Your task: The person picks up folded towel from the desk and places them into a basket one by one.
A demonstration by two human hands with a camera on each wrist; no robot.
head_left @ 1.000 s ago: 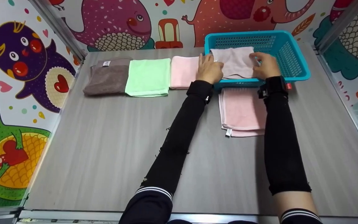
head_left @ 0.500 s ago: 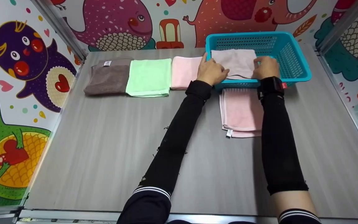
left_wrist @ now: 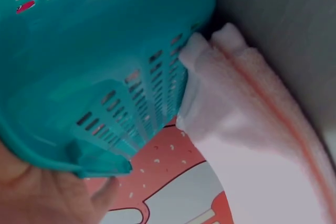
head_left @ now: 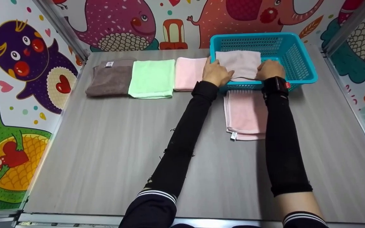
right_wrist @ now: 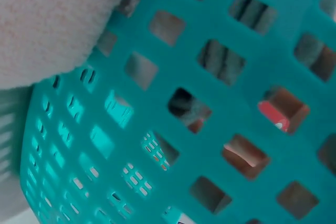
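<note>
Resting in left half of turquoise basket (head_left: 310, 72): folded pale towel (head_left: 239, 65). Left hand (head_left: 215, 72) at basket's near-left corner, one finger stretched along the rim. Right hand (head_left: 271, 69) bent at towel's right edge, fingertips hidden; cannot tell whether either grips anything. Pink towel (head_left: 246, 112) on counter (head_left: 116, 148) in front.

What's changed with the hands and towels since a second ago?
The right hand has moved lower in view; whether it grips is unclear. The greyish-pink towel sits slightly lower in the teal basket. The left hand stays at its left end; the green towel looks unmoved.
</note>
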